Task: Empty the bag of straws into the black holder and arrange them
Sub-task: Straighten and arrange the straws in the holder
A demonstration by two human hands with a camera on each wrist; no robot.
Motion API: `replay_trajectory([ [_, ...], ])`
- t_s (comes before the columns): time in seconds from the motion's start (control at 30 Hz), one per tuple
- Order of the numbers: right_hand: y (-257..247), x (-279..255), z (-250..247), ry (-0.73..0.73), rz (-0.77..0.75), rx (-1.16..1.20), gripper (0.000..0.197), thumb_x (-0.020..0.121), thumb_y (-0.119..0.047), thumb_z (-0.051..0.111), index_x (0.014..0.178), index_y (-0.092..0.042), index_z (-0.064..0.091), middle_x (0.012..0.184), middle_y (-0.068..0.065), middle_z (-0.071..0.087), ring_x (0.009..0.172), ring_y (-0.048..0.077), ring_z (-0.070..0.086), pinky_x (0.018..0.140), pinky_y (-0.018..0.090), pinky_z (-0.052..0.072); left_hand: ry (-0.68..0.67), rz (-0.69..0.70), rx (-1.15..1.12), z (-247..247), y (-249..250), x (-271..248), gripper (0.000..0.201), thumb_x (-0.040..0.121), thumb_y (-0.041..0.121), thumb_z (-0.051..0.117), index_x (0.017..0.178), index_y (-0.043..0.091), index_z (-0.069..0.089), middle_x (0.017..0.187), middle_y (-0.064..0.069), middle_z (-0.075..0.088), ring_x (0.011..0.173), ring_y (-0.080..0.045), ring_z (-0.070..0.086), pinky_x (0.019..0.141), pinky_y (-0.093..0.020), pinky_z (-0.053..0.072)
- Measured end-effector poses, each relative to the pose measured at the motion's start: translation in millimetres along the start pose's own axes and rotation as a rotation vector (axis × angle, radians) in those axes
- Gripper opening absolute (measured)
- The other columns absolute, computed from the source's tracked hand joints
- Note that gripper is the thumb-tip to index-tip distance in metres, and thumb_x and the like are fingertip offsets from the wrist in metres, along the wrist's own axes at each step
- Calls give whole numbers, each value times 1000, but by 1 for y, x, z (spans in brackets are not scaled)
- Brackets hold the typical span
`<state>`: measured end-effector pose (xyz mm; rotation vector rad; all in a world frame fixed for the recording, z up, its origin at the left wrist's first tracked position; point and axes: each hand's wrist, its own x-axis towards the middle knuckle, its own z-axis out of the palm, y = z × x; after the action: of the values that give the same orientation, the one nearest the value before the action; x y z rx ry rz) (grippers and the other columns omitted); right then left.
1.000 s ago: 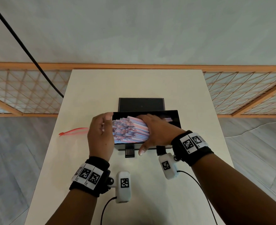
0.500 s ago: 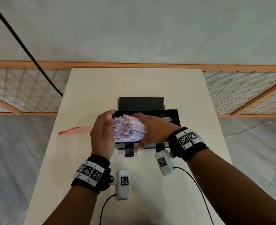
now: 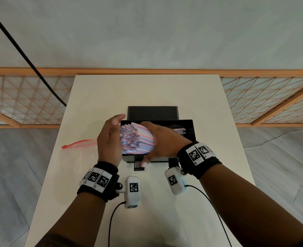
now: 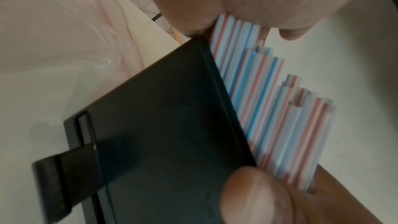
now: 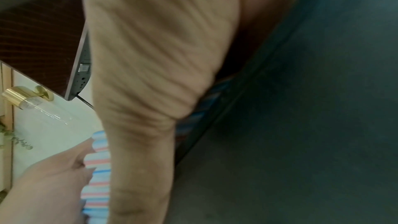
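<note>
Straws (image 3: 137, 139), striped red, blue and white, are lying as a thick bundle in the black holder (image 3: 189, 129) at the centre of the head view, their cut ends pointing toward the left of the frame; a few more are showing at the holder's right end. The right hand (image 3: 162, 139) is lying over the top of the bundle with fingers curled round its far side and the thumb reaching down over the holder's near wall, so it is grasping the straws. The left hand (image 3: 109, 139) is standing on edge at the holder's left end, fingers nearly straight and relaxed, its palm facing the straw ends; from the head view I cannot tell whether it is touching them; in the right wrist view the left hand (image 5: 47, 185) is sitting right against the straw ends (image 5: 96, 173). In the left wrist view the straws (image 4: 271, 108) are sticking out past the holder's edge (image 4: 163, 125) at uneven lengths. The bag (image 3: 79, 143), clear with a red zip strip, is lying flat on the table (image 3: 147, 90) at the left of the frame, just beside the left hand; a black lid-like panel (image 3: 152, 113) is sitting just beyond the holder.
</note>
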<state>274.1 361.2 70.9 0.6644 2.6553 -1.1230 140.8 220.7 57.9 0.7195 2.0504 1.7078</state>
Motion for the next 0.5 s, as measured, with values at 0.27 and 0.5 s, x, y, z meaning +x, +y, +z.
replay_trajectory([
  [0.27,-3,8,-6,-68,9,37,125,47,-55,100,150,-36,32,131,-8,66,117,17,63,106,45,51,-12,-15,10,-4,-2,5,52,101,59,31,123,31,69,125,11,69,117,-8,66,104,-36,53],
  [0.5,-6,10,-16,-116,-21,67,125,46,-53,100,151,-39,33,133,-13,63,120,13,61,109,44,50,-38,-14,4,-12,-3,0,59,99,65,31,131,31,68,134,7,68,127,-16,63,110,-49,49],
])
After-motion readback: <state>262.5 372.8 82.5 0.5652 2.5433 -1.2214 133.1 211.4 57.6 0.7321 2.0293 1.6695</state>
